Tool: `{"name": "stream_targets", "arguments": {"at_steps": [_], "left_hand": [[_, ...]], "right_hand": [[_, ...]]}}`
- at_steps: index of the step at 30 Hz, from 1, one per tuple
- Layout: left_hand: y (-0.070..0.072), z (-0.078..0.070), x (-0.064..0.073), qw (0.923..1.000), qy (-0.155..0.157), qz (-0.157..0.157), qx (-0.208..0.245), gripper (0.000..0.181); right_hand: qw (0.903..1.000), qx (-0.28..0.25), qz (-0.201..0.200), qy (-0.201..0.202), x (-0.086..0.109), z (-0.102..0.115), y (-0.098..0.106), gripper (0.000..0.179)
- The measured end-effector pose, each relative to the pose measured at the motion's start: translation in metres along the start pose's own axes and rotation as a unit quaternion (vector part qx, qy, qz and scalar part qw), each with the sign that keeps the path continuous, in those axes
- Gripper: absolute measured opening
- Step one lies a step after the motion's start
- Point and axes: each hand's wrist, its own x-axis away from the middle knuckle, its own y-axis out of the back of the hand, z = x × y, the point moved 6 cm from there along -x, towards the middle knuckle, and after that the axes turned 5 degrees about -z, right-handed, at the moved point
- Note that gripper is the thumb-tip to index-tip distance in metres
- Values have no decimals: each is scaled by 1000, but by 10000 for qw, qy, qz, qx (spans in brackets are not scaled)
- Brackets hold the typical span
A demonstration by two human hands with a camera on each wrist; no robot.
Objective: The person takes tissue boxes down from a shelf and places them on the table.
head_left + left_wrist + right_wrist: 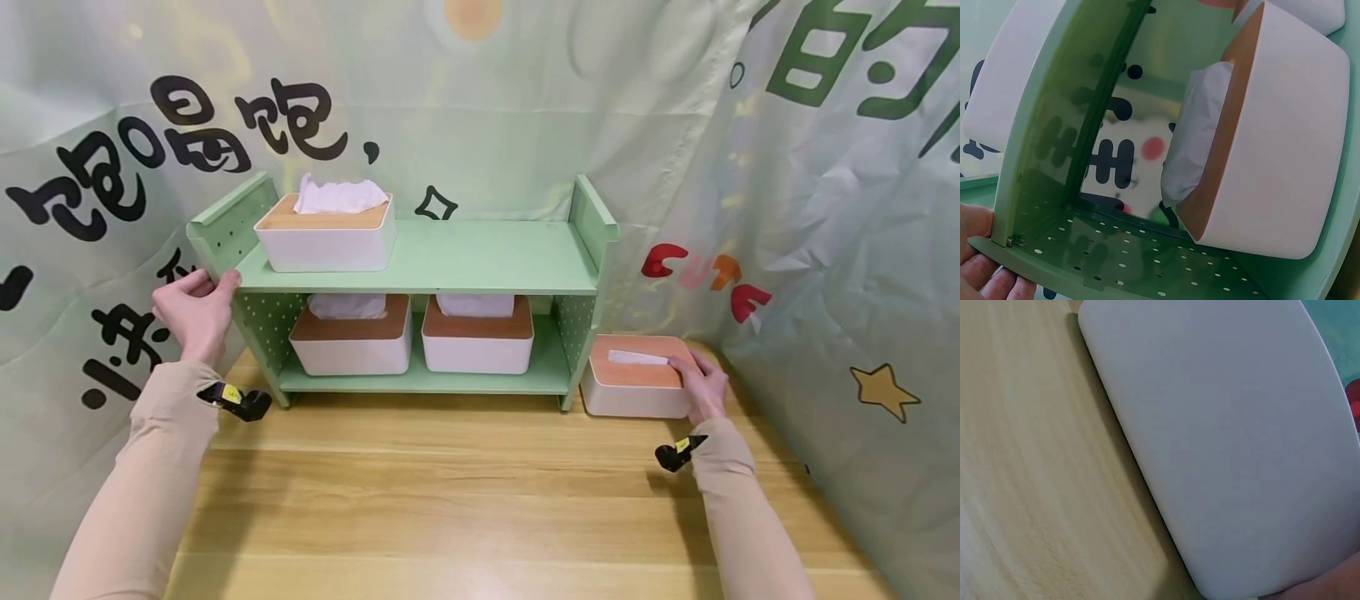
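At the left end of the green two-tier shelf (pixel 420 287), my left hand (pixel 198 312) grips the edge of the side panel. The left wrist view shows the fingers (pixel 994 280) on the panel's outer side, near the upper board. At the shelf's right, a white tissue box (pixel 637 402) with a wooden lid stands on the table, a low strip of tissue in its slot. My right hand (pixel 703 387) holds this box by its right end, with a digit over the lid. In the right wrist view the box's white wall (pixel 1222 444) fills most of the picture.
One tissue box (pixel 330 250) stands on the upper tier at left. Two more, a left box (pixel 352 357) and a right box (pixel 477 354), stand on the lower tier. Printed cloth (pixel 480 142) hangs behind and at both sides of the wooden table (pixel 480 492).
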Motion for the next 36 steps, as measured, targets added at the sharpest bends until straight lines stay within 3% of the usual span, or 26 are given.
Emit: {"name": "stream_targets", "arguments": {"at_steps": [12,19,36], "left_hand": [[0,0,-2,9999,68,27,-116,44],[-1,-2,-3,9998,-71,59,-196,42],[-1,1,-1,9999,44,42,-120,45]], "right_hand": [[9999,-139,28,-93,-4,2,-4,69],[9997,-191,138,-113,-6,4,-6,70],[9996,-177,195,-118,-10,5,-7,72]]}}
